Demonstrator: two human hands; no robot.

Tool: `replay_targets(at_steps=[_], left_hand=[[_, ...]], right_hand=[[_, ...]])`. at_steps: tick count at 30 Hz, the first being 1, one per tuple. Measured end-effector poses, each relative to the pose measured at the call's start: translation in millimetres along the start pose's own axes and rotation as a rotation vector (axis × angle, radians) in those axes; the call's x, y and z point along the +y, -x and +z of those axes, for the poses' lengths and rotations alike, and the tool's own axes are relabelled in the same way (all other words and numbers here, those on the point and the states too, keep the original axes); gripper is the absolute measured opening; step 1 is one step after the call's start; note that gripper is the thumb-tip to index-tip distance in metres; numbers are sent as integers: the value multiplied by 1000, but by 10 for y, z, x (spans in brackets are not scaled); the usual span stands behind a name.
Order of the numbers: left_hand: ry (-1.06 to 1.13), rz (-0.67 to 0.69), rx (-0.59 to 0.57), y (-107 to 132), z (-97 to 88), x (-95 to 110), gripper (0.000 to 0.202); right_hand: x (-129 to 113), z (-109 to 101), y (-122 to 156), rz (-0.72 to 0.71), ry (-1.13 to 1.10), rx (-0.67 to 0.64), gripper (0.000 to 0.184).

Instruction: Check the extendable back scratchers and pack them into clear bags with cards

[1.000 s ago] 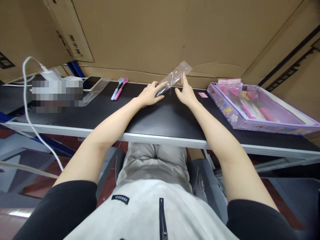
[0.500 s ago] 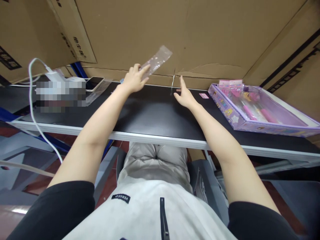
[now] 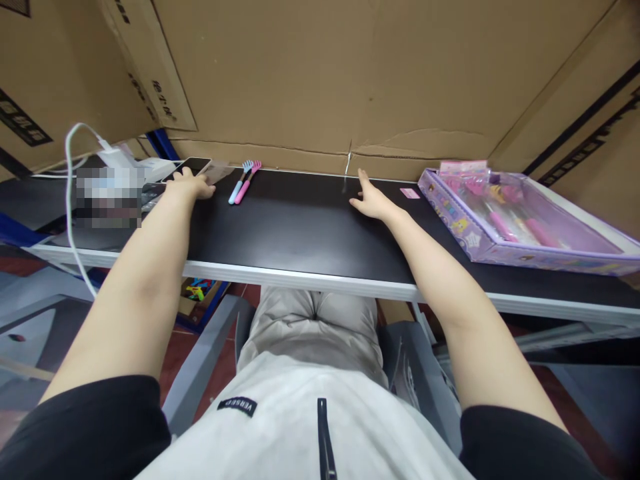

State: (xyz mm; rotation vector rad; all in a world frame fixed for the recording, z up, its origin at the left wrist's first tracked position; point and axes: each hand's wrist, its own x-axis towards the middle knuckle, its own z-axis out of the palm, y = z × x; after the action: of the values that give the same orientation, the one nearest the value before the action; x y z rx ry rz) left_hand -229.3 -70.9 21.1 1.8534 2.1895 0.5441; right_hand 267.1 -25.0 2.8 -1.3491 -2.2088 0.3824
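My left hand point(image 3: 189, 187) lies at the left of the black tabletop, over clear plastic bags point(image 3: 219, 172) and beside a phone point(image 3: 195, 163). Its fingers are spread, the thumb pointing right; what lies under the palm is hidden. Just right of it lie two small claw-headed sticks like back scratchers, a blue one point(image 3: 240, 183) and a pink one point(image 3: 249, 183), side by side. Holding nothing, my right hand point(image 3: 373, 198) rests with fingers stretched out near the back edge. A small pink card point(image 3: 410, 193) is to its right.
On the right stands a purple display box point(image 3: 550, 252) with pink packaged items inside. A white charger point(image 3: 117, 157) and its cable occupy the left end, next to a blurred patch. Cardboard point(image 3: 320, 87) walls the back. Below the table is a box of colourful pieces point(image 3: 200, 290).
My left hand has moved left and down from the middle with the clear bag it held, to the bags by the phone. The two sticks are now uncovered. My right hand has barely moved.
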Motion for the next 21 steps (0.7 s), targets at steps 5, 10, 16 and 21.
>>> replay_targets(at_steps=[5,10,16,21], left_hand=[[-86,-341,9,125,-10,292,141],[-57,-354,22,115,12,348,176],[-95,-367,2,-7,69,288,198],[-96,-339,22,-107,116,156,188]], right_hand=[[42,27,-22,-58,-5,-3,110],[89,39,-25,-29,-18,-21,108],[96,23,-13,-4,0,-41,110],[104,28,-12,-13,-3,-47,110]])
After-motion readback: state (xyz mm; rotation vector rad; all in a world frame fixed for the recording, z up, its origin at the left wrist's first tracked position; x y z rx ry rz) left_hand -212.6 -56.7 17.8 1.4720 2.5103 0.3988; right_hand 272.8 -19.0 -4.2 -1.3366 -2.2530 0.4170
